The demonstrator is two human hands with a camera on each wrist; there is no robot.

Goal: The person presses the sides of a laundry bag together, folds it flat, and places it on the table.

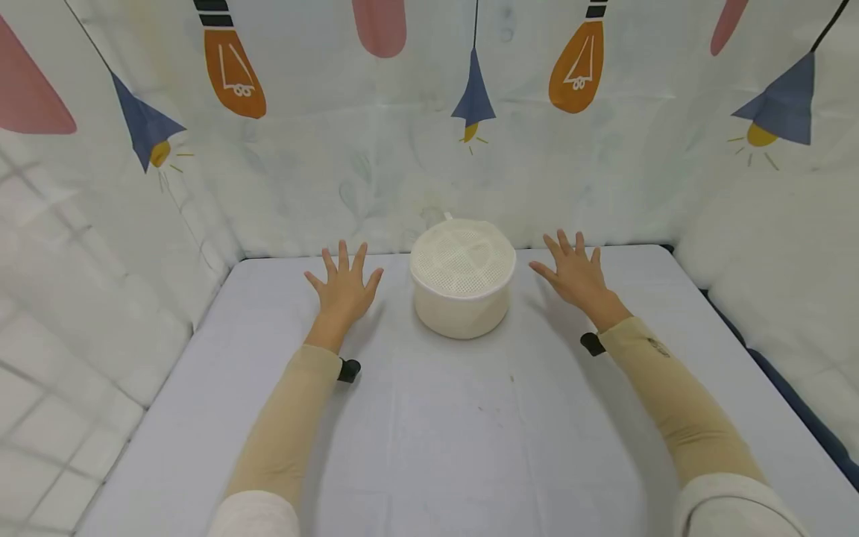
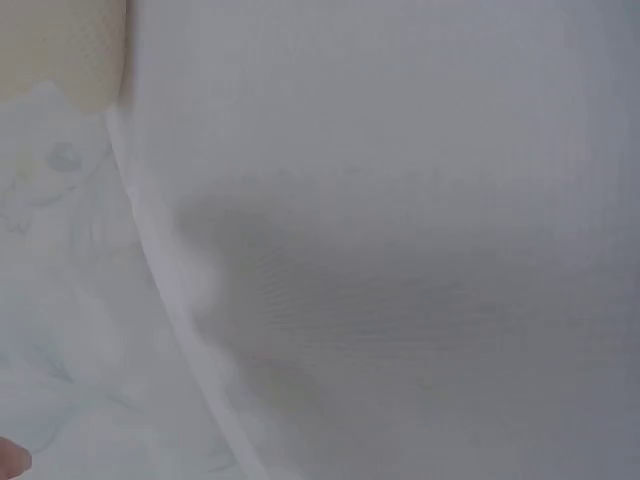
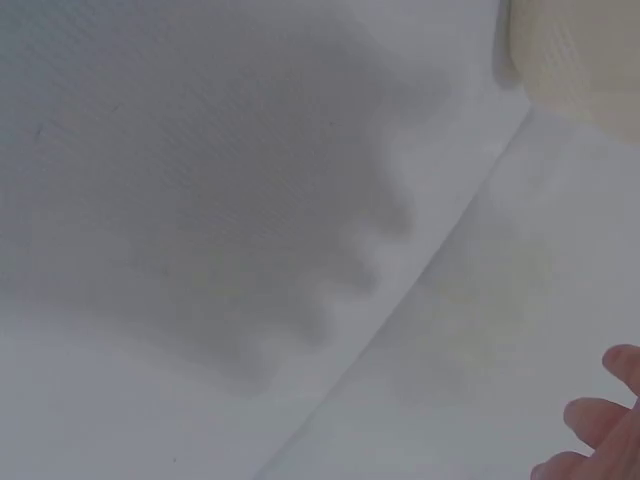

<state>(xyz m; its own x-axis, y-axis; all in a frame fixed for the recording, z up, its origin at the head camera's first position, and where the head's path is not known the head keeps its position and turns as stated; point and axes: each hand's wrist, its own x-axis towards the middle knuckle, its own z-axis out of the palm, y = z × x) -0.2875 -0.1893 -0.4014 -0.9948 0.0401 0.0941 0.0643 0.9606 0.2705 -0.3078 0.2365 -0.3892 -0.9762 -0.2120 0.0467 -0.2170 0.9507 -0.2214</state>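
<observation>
A cream round basket with a perforated top [image 1: 463,261] stands near the back edge of the white table, between the two hands. To its left, my left hand [image 1: 344,291] hovers with fingers spread and straight, holding nothing. On the other side my right hand [image 1: 576,274] is likewise spread over the table, its thumb pointing toward the basket and apart from it. In the left wrist view, part of the basket [image 2: 60,45] shows at the top left corner. The right wrist view has the basket's side [image 3: 580,60] at the top right and several fingertips [image 3: 597,420] at the lower right.
The table [image 1: 456,447] has a white cover with a few small specks. Behind it hangs a white cloth [image 1: 309,179] printed with lamps and bulbs, and similar cloth walls close off both sides. Black bands with small dark devices [image 1: 349,371] sit at the wrists.
</observation>
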